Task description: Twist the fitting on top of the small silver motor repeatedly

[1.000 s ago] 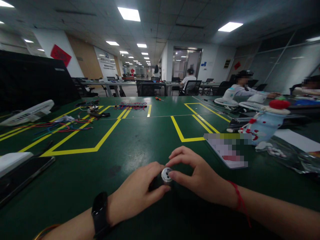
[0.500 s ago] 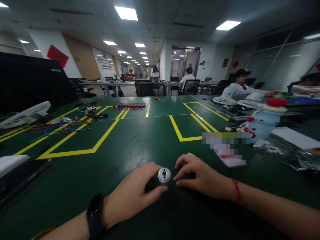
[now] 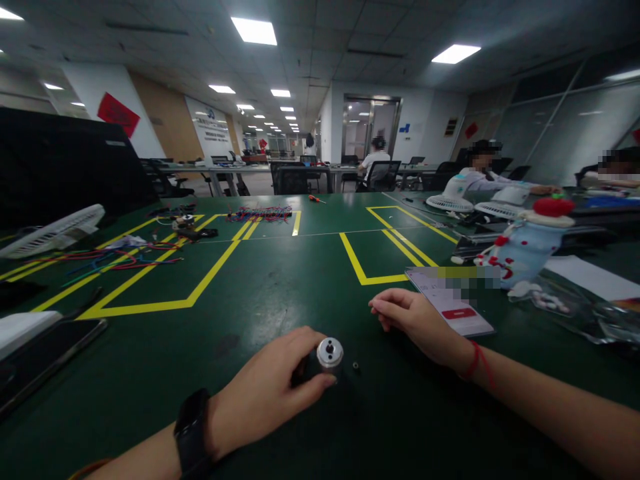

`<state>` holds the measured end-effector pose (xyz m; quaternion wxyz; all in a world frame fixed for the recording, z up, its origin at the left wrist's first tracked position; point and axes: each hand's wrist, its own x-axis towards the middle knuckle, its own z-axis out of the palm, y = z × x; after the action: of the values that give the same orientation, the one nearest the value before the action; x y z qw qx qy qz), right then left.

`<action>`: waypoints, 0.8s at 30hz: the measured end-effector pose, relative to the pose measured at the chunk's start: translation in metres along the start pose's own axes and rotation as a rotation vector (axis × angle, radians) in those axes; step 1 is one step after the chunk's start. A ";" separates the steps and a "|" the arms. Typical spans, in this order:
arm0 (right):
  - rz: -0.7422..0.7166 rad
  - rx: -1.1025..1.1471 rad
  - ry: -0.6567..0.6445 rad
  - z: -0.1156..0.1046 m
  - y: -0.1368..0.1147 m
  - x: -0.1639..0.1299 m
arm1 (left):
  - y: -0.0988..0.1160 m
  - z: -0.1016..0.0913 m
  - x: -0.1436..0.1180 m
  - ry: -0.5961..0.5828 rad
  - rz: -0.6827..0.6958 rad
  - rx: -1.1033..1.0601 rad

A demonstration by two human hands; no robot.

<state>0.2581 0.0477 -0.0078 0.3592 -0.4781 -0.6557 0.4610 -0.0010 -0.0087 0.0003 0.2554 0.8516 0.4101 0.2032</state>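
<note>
A small silver cylindrical motor [image 3: 330, 353] stands upright on the green table, its round end face upward with a dark centre and small holes. My left hand [image 3: 273, 383] is closed round its left side, thumb in front and fingers behind. Just right of the motor lies a tiny dark metal part [image 3: 355, 366], touched by neither hand. My right hand [image 3: 410, 320] is over the table beside a phone [image 3: 463, 315] with a lit screen. Its thumb and fingertips are drawn together; whether anything is between them is hidden.
Yellow tape lines [image 3: 140, 308] mark the table. Loose wires [image 3: 135, 260] and a white fan [image 3: 55, 230] lie left, near a dark phone [image 3: 55, 360]. An orange screwdriver [image 3: 316, 199] lies far back. A blue bottle [image 3: 533, 247] and plastic bags [image 3: 560, 300] are right. People sit beyond.
My right hand has moved away from the motor, up and right towards the phone. The tiny part that was by its fingertips now lies uncovered on the table. My left hand stays on the motor.
</note>
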 end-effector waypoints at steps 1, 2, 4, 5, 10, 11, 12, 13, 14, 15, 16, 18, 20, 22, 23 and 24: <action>-0.027 -0.053 -0.028 0.001 -0.002 -0.002 | 0.000 0.000 0.000 0.001 0.002 0.001; -0.076 -0.125 -0.075 0.003 -0.004 -0.005 | 0.000 0.000 0.000 0.002 0.003 0.001; -0.233 -0.290 -0.204 0.008 -0.010 -0.012 | 0.001 0.000 -0.001 0.000 0.002 0.000; -0.318 -0.369 -0.267 0.010 -0.013 -0.015 | 0.001 0.000 -0.001 -0.002 0.000 -0.002; -0.466 -0.484 -0.314 0.017 -0.018 -0.022 | 0.002 0.000 0.000 -0.005 -0.005 -0.002; -0.467 -0.435 -0.267 0.019 -0.019 -0.022 | 0.002 0.000 0.000 -0.003 -0.002 0.000; -0.473 -0.378 -0.213 0.022 -0.021 -0.021 | 0.002 0.000 0.000 0.000 0.003 0.001; -0.484 -0.323 -0.160 0.025 -0.023 -0.021 | 0.002 0.001 0.001 0.003 0.007 0.002; -0.497 -0.280 -0.116 0.028 -0.026 -0.021 | 0.001 0.001 0.001 0.004 0.009 0.003; -0.512 -0.253 -0.089 0.033 -0.029 -0.021 | 0.001 0.001 0.001 0.005 0.010 0.004; -0.523 -0.240 -0.078 0.037 -0.032 -0.022 | 0.000 0.002 0.001 0.006 0.010 0.004; -0.525 -0.246 -0.076 0.045 -0.036 -0.023 | -0.001 0.003 0.001 0.010 0.013 0.003; -0.509 -0.270 -0.063 0.050 -0.037 -0.025 | -0.002 0.004 0.000 0.012 0.019 0.005; -0.501 -0.287 -0.021 0.051 -0.038 -0.025 | -0.003 0.005 0.000 0.014 0.020 0.009; -0.503 -0.295 0.005 0.051 -0.038 -0.025 | -0.003 0.005 0.000 0.015 0.019 0.010; -0.506 -0.304 0.025 0.050 -0.038 -0.025 | -0.003 0.005 0.000 0.017 0.018 0.012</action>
<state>0.2083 0.0062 0.0118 0.3954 -0.3532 -0.8110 0.2473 0.0001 -0.0082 -0.0049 0.2452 0.8551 0.4056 0.2103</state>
